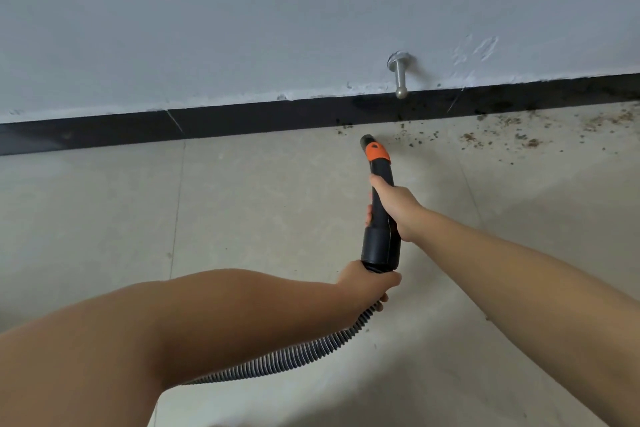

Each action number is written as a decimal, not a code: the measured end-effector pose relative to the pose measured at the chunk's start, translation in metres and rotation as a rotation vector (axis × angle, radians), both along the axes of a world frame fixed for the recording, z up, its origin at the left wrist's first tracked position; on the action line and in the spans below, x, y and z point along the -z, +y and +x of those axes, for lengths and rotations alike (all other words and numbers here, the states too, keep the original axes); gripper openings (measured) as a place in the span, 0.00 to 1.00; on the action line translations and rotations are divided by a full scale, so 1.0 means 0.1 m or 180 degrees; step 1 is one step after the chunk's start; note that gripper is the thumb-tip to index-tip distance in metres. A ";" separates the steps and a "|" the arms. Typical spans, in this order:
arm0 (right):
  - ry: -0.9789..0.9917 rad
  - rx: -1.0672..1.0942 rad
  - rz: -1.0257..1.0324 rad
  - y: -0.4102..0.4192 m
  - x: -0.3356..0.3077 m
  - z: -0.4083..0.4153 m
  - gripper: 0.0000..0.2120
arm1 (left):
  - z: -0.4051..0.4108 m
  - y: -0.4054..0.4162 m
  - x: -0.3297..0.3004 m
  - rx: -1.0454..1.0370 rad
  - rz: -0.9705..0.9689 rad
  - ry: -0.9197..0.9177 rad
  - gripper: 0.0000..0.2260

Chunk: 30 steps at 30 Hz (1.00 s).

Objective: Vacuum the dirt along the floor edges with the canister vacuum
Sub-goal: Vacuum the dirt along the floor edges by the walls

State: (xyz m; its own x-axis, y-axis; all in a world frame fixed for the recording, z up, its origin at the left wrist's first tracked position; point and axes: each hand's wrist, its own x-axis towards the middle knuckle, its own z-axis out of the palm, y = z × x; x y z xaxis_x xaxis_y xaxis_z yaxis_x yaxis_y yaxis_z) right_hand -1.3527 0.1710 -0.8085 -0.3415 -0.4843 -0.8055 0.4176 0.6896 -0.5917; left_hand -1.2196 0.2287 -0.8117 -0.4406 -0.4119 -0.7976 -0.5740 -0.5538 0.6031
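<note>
The vacuum nozzle [379,198] is pointing lengthwise at the black baseboard [242,121], its tip just short of it, dirt [502,135] lying beside. The right hand [393,206] is gripping the nozzle; the left hand [367,282] is clutching the hose [294,357].

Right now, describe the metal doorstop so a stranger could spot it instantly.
Find the black baseboard under the grey wall. Just above it, right of centre, the doorstop juts from the wall beyond the vacuum nozzle. It is the only metal peg, ball-tipped.
</note>
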 end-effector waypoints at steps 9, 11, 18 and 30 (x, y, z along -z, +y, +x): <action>0.0107 0.0051 0.0046 -0.34 -0.13 -0.10 0.16 | -0.11 -0.36 -0.15 -0.0167 0.0007 0.0042 0.14; 0.0081 0.0050 0.0052 -0.35 -0.12 -0.12 0.16 | -0.12 -0.35 -0.16 -0.0169 0.0010 0.0024 0.13; -0.0007 -0.0320 0.0092 -0.32 -0.14 -0.03 0.16 | -0.11 -0.21 -0.14 -0.0359 0.0103 0.0049 0.06; -0.0016 -0.0497 0.0061 -0.33 -0.17 0.12 0.15 | 0.00 -0.19 -0.17 -0.0397 0.0040 -0.0005 0.06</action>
